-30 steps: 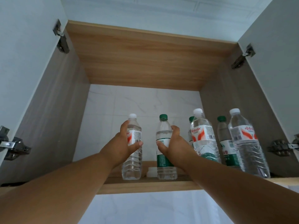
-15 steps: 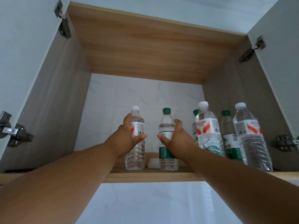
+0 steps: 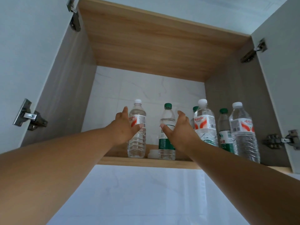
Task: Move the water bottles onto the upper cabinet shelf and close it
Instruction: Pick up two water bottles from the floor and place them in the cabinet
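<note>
Two bare forearms are reaching up from the bottom corners toward the open cabinet. The left hand (image 3: 124, 127) is sitting at about 10 o'clock from the frame's centre, fingers spread and relaxed around the white-capped bottle (image 3: 137, 129); whether the thumb is touching the label I cannot tell. The right hand (image 3: 178, 130), at about 2 o'clock, is likewise spread, its thumb lying across the front of the green-capped bottle (image 3: 167, 132) and its fingers lifted clear, so it is not clasping the bottle.

Both bottles are standing upright near the front edge of the upper shelf (image 3: 146, 161), with a small pale lid-like piece (image 3: 153, 154) lying between their bases. Toward 3 o'clock, four more bottles are standing on the same shelf: a red-labelled one (image 3: 205, 122), a green-capped one mostly hidden behind it, a green-labelled one (image 3: 224, 129) and another red-labelled one (image 3: 243, 132) nearest the right wall.

Both doors are hanging open, a left hinge (image 3: 30, 116) and a right hinge (image 3: 279, 140) showing. Behind the bottles, the back is showing white marbled tile (image 3: 146, 88).
</note>
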